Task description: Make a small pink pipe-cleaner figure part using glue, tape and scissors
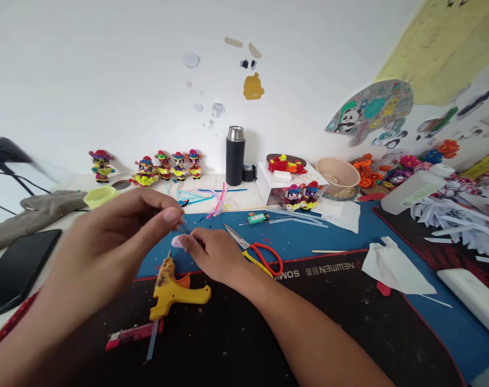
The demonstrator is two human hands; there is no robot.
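Observation:
My left hand is raised at the left, its thumb and forefinger closed in a pinch. A small dark curved bit shows by the fingertips; I cannot tell whether it is held. My right hand is closed, with a small pale pink fluffy piece between thumb and fingers. Just below that piece is the nozzle of a yellow glue gun, lying on the black mat with a clear glue stick out of its back. Scissors with red and yellow handles lie beyond my right wrist.
Several small figures stand along the wall, near a black thermos. Pipe cleaners and a green lighter lie ahead. A red utility knife rests beside the glue gun. White tissue and a bottle are right; a phone is left.

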